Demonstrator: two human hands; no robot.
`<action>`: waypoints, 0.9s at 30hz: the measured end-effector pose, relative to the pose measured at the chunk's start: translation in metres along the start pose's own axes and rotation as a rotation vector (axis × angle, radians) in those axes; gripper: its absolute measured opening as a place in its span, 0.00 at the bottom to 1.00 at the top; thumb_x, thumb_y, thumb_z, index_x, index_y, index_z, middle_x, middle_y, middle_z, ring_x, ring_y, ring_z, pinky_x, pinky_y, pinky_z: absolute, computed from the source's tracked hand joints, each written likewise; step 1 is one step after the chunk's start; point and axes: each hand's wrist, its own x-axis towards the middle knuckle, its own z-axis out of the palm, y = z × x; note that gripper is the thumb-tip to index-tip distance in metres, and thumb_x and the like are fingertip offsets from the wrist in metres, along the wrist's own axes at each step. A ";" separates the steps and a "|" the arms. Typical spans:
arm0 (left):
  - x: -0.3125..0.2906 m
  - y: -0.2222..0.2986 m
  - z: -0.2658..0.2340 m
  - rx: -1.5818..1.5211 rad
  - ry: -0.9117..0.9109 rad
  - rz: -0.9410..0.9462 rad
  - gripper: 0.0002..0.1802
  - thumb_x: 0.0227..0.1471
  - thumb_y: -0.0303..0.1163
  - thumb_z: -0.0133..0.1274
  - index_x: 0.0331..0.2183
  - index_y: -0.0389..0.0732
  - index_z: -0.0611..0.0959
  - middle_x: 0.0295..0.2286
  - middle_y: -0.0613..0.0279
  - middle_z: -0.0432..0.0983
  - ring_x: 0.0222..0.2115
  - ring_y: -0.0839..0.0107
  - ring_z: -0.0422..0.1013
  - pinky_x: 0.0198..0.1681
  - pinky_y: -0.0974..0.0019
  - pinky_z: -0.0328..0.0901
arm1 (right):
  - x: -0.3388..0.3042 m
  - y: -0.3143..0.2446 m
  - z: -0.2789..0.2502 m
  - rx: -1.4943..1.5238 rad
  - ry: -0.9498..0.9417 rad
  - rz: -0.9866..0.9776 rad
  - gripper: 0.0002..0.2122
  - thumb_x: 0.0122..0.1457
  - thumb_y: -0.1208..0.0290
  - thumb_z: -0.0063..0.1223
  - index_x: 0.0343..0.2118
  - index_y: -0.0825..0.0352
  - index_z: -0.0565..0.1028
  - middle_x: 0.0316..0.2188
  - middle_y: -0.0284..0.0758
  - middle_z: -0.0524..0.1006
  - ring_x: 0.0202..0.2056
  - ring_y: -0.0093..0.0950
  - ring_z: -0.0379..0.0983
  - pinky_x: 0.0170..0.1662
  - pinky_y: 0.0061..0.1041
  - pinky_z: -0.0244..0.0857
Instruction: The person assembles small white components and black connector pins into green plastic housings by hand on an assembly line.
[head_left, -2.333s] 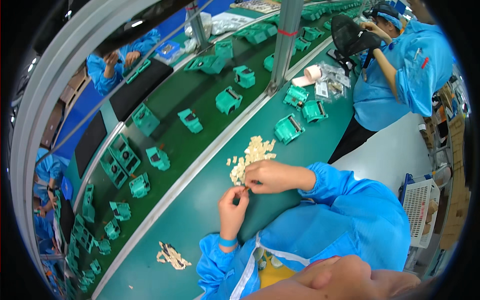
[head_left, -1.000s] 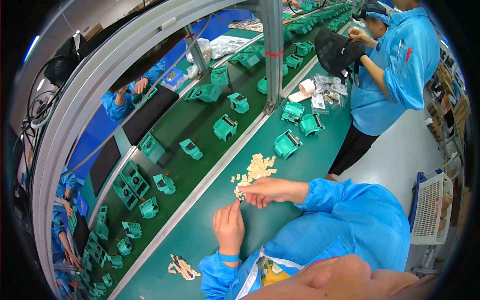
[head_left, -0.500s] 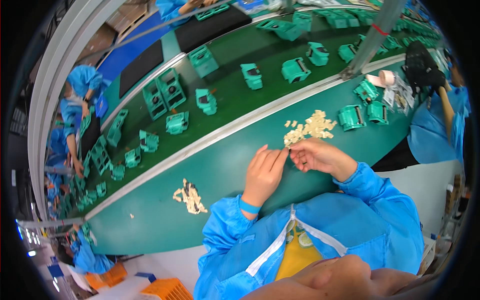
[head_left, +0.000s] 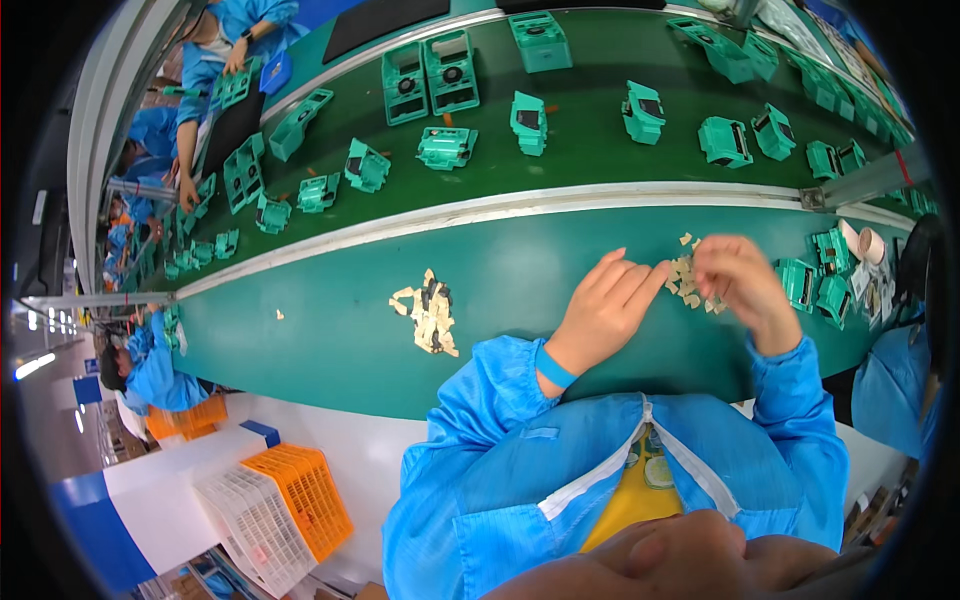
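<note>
My left hand [head_left: 608, 308], with a blue band at the wrist, is raised over the green tabletop with thumb and index finger pinched together; whatever sits between the fingertips is too small to make out. Beside it, my right hand [head_left: 742, 284] is over a pile of small cream pieces [head_left: 684, 283], partly covering them. Its fingers point down and are blurred, so their grip is unclear. Farther left on the table lies a second heap of cream strips [head_left: 432, 325] mixed with dark bits.
Beyond a pale metal rail [head_left: 500, 207], a green conveyor [head_left: 585, 165] carries several teal plastic housings [head_left: 447, 147]. More teal housings [head_left: 796, 283] stand at the table's right, near rolls of tape [head_left: 871, 245] and clear bags. A metal post [head_left: 860, 188] rises there. Co-workers in blue sit around; orange crates [head_left: 300, 500] stand lower left.
My hands, together half a second ago, are now apart, the right one over the cream pile. The whole view has turned, so the table and conveyor appear shifted.
</note>
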 end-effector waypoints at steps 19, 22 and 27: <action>-0.043 0.012 -0.055 -0.139 0.137 -0.293 0.10 0.50 0.20 0.61 0.38 0.36 0.86 0.31 0.56 0.81 0.31 0.59 0.76 0.36 0.59 0.71 | 0.011 -0.077 0.056 -1.160 -0.528 0.235 0.50 0.47 0.55 0.71 0.69 0.70 0.54 0.41 0.46 0.83 0.41 0.37 0.79 0.45 0.35 0.71; -0.043 0.016 -0.061 -0.189 0.143 -0.382 0.09 0.51 0.20 0.60 0.38 0.36 0.86 0.30 0.55 0.82 0.30 0.58 0.76 0.33 0.61 0.70 | 0.012 -0.031 0.068 -1.291 -0.794 0.203 0.52 0.47 0.50 0.73 0.69 0.70 0.54 0.44 0.46 0.81 0.34 0.38 0.80 0.37 0.33 0.72; -0.046 0.020 -0.054 -0.213 0.093 -0.422 0.09 0.52 0.21 0.60 0.39 0.36 0.85 0.32 0.54 0.82 0.32 0.57 0.77 0.36 0.60 0.70 | 0.024 -0.018 0.070 -1.352 -0.463 -0.279 0.44 0.49 0.49 0.69 0.64 0.70 0.63 0.51 0.52 0.76 0.49 0.46 0.76 0.50 0.39 0.70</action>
